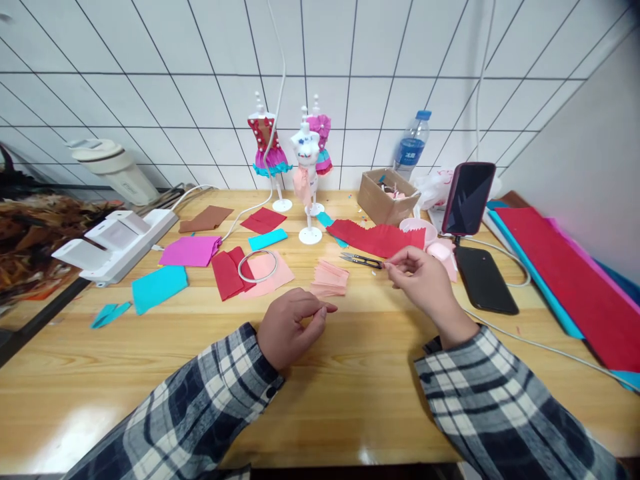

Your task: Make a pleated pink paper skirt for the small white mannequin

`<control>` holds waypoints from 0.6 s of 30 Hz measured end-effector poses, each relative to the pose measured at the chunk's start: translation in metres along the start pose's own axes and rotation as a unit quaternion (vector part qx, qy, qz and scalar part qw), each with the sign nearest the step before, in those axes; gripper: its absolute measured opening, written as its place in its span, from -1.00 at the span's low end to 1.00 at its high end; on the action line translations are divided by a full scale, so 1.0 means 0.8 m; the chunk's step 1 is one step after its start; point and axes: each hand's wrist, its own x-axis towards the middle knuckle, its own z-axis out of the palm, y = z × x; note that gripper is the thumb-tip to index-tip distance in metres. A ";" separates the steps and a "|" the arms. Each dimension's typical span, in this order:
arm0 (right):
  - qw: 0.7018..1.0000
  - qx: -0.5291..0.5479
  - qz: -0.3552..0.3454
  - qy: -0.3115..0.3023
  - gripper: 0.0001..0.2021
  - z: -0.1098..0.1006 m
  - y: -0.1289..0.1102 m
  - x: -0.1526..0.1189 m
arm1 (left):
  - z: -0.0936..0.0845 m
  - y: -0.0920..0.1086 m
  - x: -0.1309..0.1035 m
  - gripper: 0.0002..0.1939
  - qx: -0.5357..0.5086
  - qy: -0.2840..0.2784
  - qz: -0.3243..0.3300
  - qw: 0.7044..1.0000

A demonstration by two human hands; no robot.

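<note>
My left hand [295, 325] hovers over the front of the table, fingers curled, index finger and thumb drawn together. Whatever lies between those fingertips is too small to make out. To the right, my right hand [423, 283] pinches thumb and forefinger on something tiny that I cannot name. Its fingertips are beside the handle end of black thread snips [363, 260]; whether they touch is unclear. Pleated peach crepe paper [330, 278] lies just beyond my left hand. Behind the snips stretches a red paper strip [375, 238] with a zigzag edge.
Three small mannequins stand at the back, including a white one [306, 150] with peach paper. Folded papers, one magenta [190, 251], lie left near a white power strip [127, 247]. A cardboard box [387, 200], bottle [413, 147], propped phone [469, 200] and black power bank [486, 280] are right.
</note>
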 end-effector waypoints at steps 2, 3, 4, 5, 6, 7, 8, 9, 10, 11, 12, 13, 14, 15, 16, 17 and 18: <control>0.997 -0.064 -0.031 0.006 -0.81 -0.013 0.021 0.010 | 0.000 0.000 -0.001 -0.75 -0.004 0.000 0.003 1.000; 0.995 -0.094 -0.042 0.005 -0.82 -0.016 0.029 0.012 | 0.001 0.000 -0.001 -0.75 -0.007 -0.001 0.004 1.000; 0.991 -0.123 -0.053 -0.005 -0.81 -0.016 0.034 0.013 | 0.001 0.000 -0.001 -0.75 -0.009 -0.002 0.004 1.000; 0.986 -0.156 -0.063 -0.020 -0.79 -0.014 0.036 0.012 | 0.001 -0.001 -0.001 -0.75 -0.010 -0.003 0.005 1.000; 0.978 -0.192 -0.074 -0.041 -0.78 -0.010 0.035 0.010 | 0.000 -0.001 -0.001 -0.75 -0.011 -0.003 0.004 1.000; 0.967 -0.232 -0.086 -0.062 -0.77 -0.006 0.033 0.008 | 0.000 -0.002 -0.001 -0.75 -0.011 -0.003 0.002 1.000; 0.953 -0.274 -0.098 -0.079 -0.77 -0.002 0.029 0.006 | -0.001 -0.003 -0.001 -0.75 -0.011 -0.002 0.002 1.000; 0.939 -0.314 -0.109 -0.092 -0.76 0.002 0.025 0.004 | -0.002 -0.004 -0.001 -0.75 -0.010 -0.001 0.002 1.000; 0.925 -0.348 -0.115 -0.100 -0.76 0.006 0.020 0.002 | -0.003 -0.005 -0.001 -0.75 -0.010 0.000 0.004 1.000; 0.914 -0.374 -0.116 -0.107 -0.75 0.009 0.016 0.001 | -0.004 -0.007 0.000 -0.75 -0.009 0.001 0.004 1.000; 0.906 -0.392 -0.114 -0.114 -0.74 0.011 0.012 0.001 | -0.005 -0.008 0.000 -0.75 -0.010 0.002 0.004 1.000; 0.901 -0.402 -0.108 -0.121 -0.73 0.013 0.009 0.001 | -0.006 -0.009 0.000 -0.75 -0.010 0.002 0.002 1.000; 0.899 -0.406 -0.103 -0.127 -0.73 0.015 0.006 0.001 | -0.007 -0.011 0.000 -0.74 -0.011 0.001 0.000 1.000; 0.898 -0.408 -0.098 -0.131 -0.73 0.016 0.004 0.002 | -0.007 -0.013 0.000 -0.74 -0.012 0.000 -0.004 1.000; 0.898 -0.408 -0.094 -0.133 -0.74 0.017 0.003 0.003 | -0.007 -0.014 0.000 -0.74 -0.011 -0.003 -0.007 1.000; 0.899 -0.406 -0.090 -0.135 -0.75 0.018 0.002 0.005 | -0.007 -0.016 0.000 -0.74 -0.010 -0.006 -0.010 1.000; 0.900 -0.404 -0.088 -0.137 -0.76 0.018 0.001 0.006 | -0.006 -0.017 0.000 -0.73 -0.008 -0.009 -0.011 1.000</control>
